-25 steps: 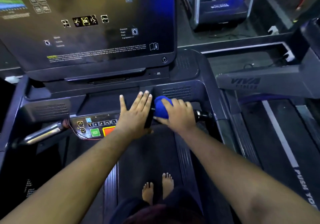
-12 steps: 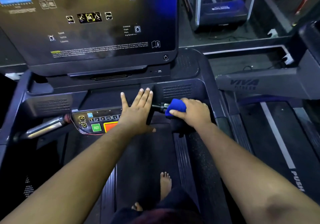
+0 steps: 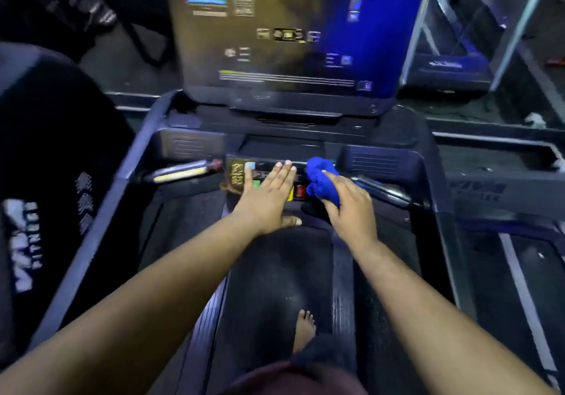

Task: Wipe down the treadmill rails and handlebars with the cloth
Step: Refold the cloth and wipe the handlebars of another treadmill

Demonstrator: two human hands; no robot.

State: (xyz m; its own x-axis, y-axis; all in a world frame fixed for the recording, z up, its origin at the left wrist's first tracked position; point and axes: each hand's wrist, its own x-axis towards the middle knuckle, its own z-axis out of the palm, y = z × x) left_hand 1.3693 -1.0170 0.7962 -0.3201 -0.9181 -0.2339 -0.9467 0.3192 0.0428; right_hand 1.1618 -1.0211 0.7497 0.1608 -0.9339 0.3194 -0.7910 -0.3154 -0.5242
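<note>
Gripping the bunched blue cloth [image 3: 321,179], the right hand [image 3: 351,208] hovers beside the flat, spread left hand [image 3: 267,197].

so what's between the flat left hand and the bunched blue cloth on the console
In the head view, a red button and a yellow one on the dark button panel show between the left hand and the blue cloth.

1. My left hand [image 3: 269,199] lay flat across the button panel [image 3: 241,174], so that whole strip was blocked.
2. My right hand [image 3: 351,208], bunched around the cloth [image 3: 321,177], sat just beside it with barely a gap between.
3. The right grip bar [image 3: 382,188] and left grip bar [image 3: 183,172] were both bare and reachable.
4. The big screen [image 3: 290,34] walled off everything ahead.
</note>
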